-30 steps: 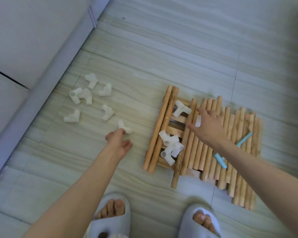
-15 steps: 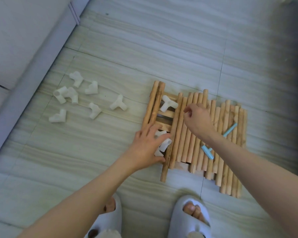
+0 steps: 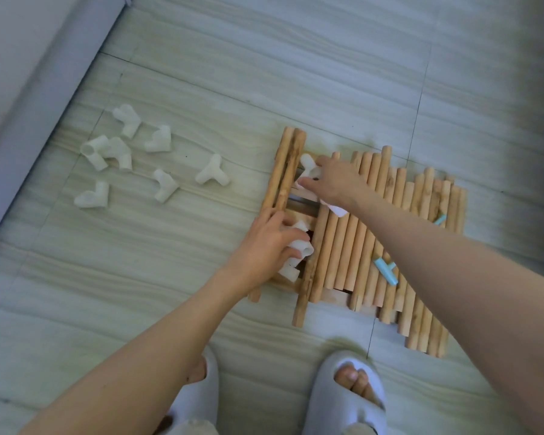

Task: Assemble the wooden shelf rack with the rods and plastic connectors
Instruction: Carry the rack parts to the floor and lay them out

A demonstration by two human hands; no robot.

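A pile of wooden rods [image 3: 368, 233] lies on the floor, over flat wooden slats. My left hand [image 3: 264, 246] grips a cluster of white plastic connectors [image 3: 299, 249] at the pile's left side. My right hand [image 3: 330, 180] reaches across the rods and pinches another white connector [image 3: 308, 163] near the pile's far left corner; a further white piece [image 3: 338, 211] shows under that wrist. Several loose white connectors [image 3: 212, 172] lie scattered on the floor to the left.
A small blue plastic hammer [image 3: 387, 270] lies on the rods, partly under my right forearm. A pale wall base [image 3: 44, 120] runs diagonally at the left. My feet in grey slippers [image 3: 343, 400] stand at the near edge on the tiled floor [image 3: 264, 73].
My left hand moved from the loose connectors to the pile and closed on the connector cluster. My right hand shifted left across the rods to the far connector and took hold of it.
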